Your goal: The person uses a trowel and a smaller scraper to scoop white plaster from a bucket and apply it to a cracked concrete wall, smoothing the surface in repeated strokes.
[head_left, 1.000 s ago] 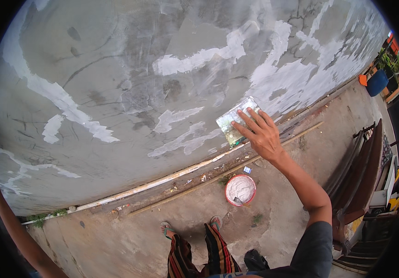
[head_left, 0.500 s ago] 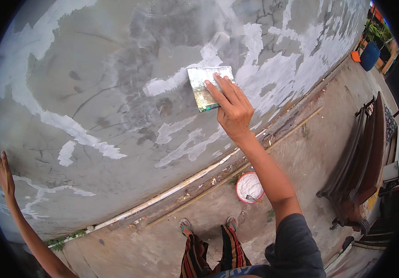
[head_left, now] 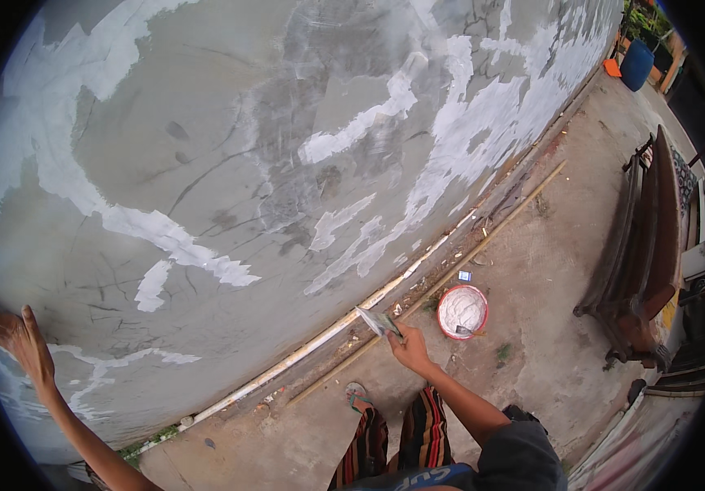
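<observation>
The grey wall [head_left: 222,188] carries irregular patches of white filler [head_left: 361,129]. My left hand [head_left: 19,337] lies on it at the far left, fingers stretched out and apart. In my right hand [head_left: 410,350] is a flat, thin putty spreader [head_left: 378,320] with a green edge, closed in the fingers. The spreader is tilted nearly edge-on and stands off the wall, above the ground by its foot. Right of that hand sits a round red-rimmed bucket [head_left: 487,311] of white paste [head_left: 460,306], with a small scraper [head_left: 469,331] lying in it.
A white pipe [head_left: 295,356] and a long bamboo pole [head_left: 524,206] run along the wall's foot. A small blue-and-white packet [head_left: 464,276] lies by the bucket. A dark wooden bench [head_left: 635,254] stands at right, with a blue barrel [head_left: 636,65] farther back.
My right hand has come off the wall, down and toward me, with the spreader now turned edge-on. My left hand stays on the wall. The view has shifted a little.
</observation>
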The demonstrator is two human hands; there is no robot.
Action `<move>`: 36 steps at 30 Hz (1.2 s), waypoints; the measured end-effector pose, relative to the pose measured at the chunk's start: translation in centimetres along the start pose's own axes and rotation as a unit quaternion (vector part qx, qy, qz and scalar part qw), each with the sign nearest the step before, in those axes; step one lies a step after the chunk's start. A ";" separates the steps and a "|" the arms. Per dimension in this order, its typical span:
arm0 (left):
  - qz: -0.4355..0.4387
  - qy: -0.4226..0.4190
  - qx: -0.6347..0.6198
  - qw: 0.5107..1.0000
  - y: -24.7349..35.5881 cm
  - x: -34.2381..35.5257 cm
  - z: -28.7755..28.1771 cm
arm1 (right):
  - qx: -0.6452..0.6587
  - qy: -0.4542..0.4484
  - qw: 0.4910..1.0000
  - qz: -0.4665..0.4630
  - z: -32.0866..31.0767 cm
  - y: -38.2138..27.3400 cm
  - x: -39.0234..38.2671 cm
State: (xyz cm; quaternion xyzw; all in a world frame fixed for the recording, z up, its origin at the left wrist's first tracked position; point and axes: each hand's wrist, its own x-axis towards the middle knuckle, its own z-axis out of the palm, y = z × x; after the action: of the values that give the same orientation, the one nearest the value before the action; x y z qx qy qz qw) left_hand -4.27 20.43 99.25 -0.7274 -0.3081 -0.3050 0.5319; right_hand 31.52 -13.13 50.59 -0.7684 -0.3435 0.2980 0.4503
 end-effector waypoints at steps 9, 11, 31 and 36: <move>-0.057 0.000 -0.054 0.997 2.6 0.9 -1.0 | 0.559 0.069 0.772 0.295 -0.8 1.0 -8.7; -0.063 -0.002 -0.058 0.996 3.0 1.1 -1.2 | 0.575 0.054 0.788 0.211 -1.7 -3.6 -6.9; -0.076 0.293 -0.138 0.943 -7.4 8.6 0.1 | 0.165 0.482 0.796 -0.327 -8.0 -38.3 5.4; -0.069 0.296 -0.162 0.939 -6.0 8.9 0.8 | 0.019 0.569 0.721 -0.395 -6.7 -41.4 12.4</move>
State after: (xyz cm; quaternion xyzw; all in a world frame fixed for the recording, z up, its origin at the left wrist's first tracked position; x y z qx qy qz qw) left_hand -3.23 23.72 109.45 -0.6573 -0.1327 -0.5882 0.4520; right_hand 33.21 8.35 88.69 -0.5794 -0.2891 -0.3933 0.6528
